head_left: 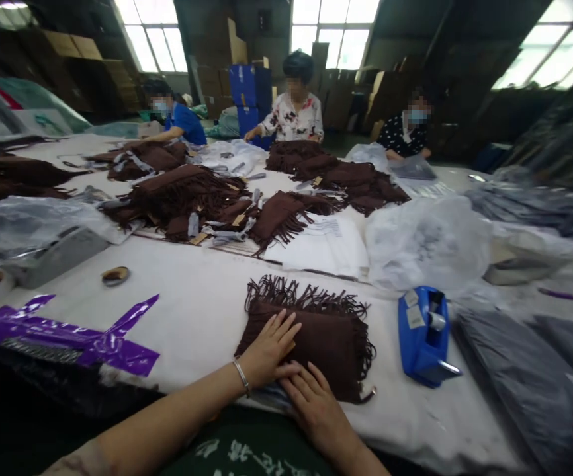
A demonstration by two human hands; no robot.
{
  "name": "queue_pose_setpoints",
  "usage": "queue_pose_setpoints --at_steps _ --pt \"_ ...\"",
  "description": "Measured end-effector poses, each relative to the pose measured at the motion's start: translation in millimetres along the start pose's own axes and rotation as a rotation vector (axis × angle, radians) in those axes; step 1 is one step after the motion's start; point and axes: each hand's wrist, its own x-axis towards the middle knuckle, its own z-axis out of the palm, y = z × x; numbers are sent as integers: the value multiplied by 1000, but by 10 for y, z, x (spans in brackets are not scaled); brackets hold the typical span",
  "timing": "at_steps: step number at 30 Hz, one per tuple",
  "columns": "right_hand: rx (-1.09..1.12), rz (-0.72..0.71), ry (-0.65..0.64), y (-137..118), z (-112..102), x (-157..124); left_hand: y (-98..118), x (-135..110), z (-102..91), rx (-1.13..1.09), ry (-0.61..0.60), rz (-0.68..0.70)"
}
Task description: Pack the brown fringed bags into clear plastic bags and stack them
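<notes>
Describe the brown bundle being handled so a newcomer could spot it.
On the white-covered table, find the blue tape dispenser. Nearby, to its left, lies a folded, fringed brown cloth. Unlike the brown piles farther back, it is touched by the left hand and right hand.

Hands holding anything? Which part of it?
No grip visible: left hand lies on the folded brown cloth, right hand at its near edge; hidden pinch can't be excluded.
</notes>
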Motion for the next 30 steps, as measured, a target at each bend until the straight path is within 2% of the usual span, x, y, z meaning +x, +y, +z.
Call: queue_pose_setpoints --at_steps 2,4,7,10,12,14,17,20,22,24,28,30 --pt "80 67 -21 39 -77 -202 91 82 8 -17 -64 106" --pt "210 221 45 52 -124 -475 180 138 18 -47 -159 222" --pt "540 674 266 6 -151 -884 304 196 52 -78 -269 337" --pt "1052 1159 481 -64 -179 -1104 411 275 123 -101 -312 385" --pt "1389 1315 598 -86 -221 -1126 458 338 192 -117 -333 401" --pt "1632 1353 669 -82 -280 -1086 471 391 264 -139 -325 396" --pt "1921 1325 602 -44 -378 -953 435 420 324 -212 -249 391" --pt "2132 1109 467 22 -438 -704 386 385 290 -280 -142 432" --pt "2119 952 495 102 -435 -478 369 338 242 -262 -86 474" --pt "2047 890 571 223 -404 -253 362 287 204 -196 -56 510" --pt "1955 896 567 542 -341 10 349 223 199 -91 -41 584" --pt "1851 920 660 684 -336 24 339 220 223 -75 -44 607"
